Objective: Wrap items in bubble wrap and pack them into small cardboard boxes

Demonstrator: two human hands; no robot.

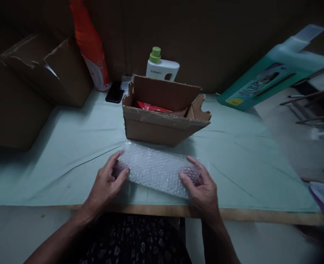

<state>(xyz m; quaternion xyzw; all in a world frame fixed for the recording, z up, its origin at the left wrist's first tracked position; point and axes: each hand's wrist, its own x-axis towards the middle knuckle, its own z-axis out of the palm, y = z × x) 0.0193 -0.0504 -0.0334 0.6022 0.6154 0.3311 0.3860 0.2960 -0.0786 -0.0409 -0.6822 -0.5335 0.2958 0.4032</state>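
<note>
A folded strip of bubble wrap [156,169] is stretched between my two hands, just above the near part of the table. My left hand [108,179] grips its left end, thumb on top and fingers behind. At the right end, my right hand [202,183] pinches it the same way. Directly behind the wrap stands an open cardboard box [153,128] with ragged cut edges. Inside it, part of a red packet [152,107] shows; the rest of the contents is hidden by the front wall.
Behind the box stands a white bottle with a green cap [162,68]. An orange bottle [92,47] and a black phone [114,92] are at back left, near larger cardboard boxes [49,80]. A big teal bottle [272,69] stands at back right. The table's front edge [233,215] is close to me.
</note>
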